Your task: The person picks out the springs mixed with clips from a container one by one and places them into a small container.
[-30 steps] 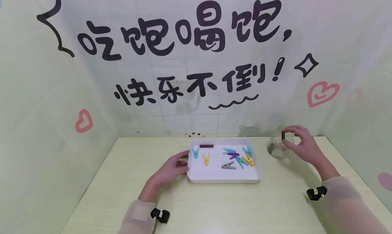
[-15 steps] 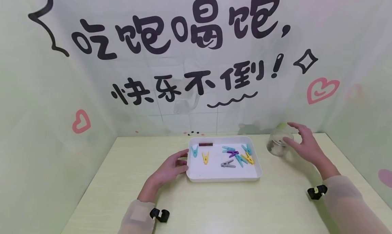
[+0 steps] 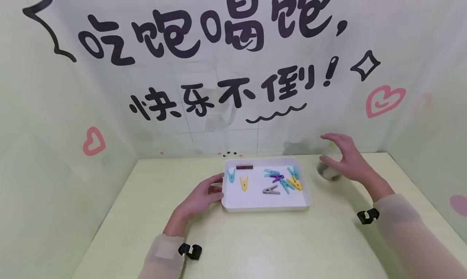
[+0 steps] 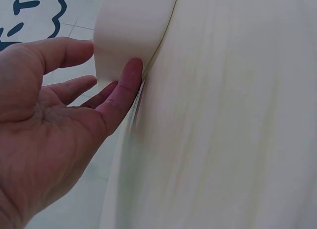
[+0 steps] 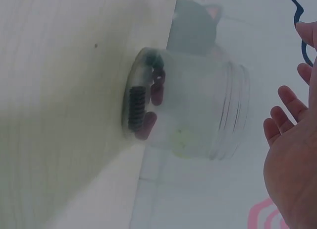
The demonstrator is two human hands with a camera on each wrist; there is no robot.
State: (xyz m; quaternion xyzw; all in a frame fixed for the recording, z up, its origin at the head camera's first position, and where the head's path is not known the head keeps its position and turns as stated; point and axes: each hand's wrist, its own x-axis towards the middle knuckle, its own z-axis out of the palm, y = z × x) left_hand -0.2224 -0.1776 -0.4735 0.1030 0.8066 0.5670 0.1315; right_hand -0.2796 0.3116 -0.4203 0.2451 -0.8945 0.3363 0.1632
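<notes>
My left hand (image 3: pixel 198 198) rests its fingertips against the left wall of a white tray (image 3: pixel 266 209); the left wrist view shows its fingers (image 4: pixel 126 85) extended along the tray's side. In the tray lie plastic clothespins, among them a grey one (image 3: pixel 271 190), a purple one (image 3: pixel 277 177) and a yellow one (image 3: pixel 244 183), and a short dark red and black stick (image 3: pixel 244 167). Over a clear jar (image 3: pixel 328 171), my right hand (image 3: pixel 344 157) holds nothing, its fingers spread. At the jar's bottom are a black ribbed piece (image 5: pixel 136 107) and several dark red rounded pieces (image 5: pixel 157 92).
The jar stands uncapped on the light wooden table (image 3: pixel 270 242), right of the tray, near the back wall. A printed cloth (image 3: pixel 189 145) hangs behind the table and at both sides.
My right hand has let go of a small dark piece it pinched over the jar, and its fingers have spread. It has moved slightly left. My left hand stays at the tray.
</notes>
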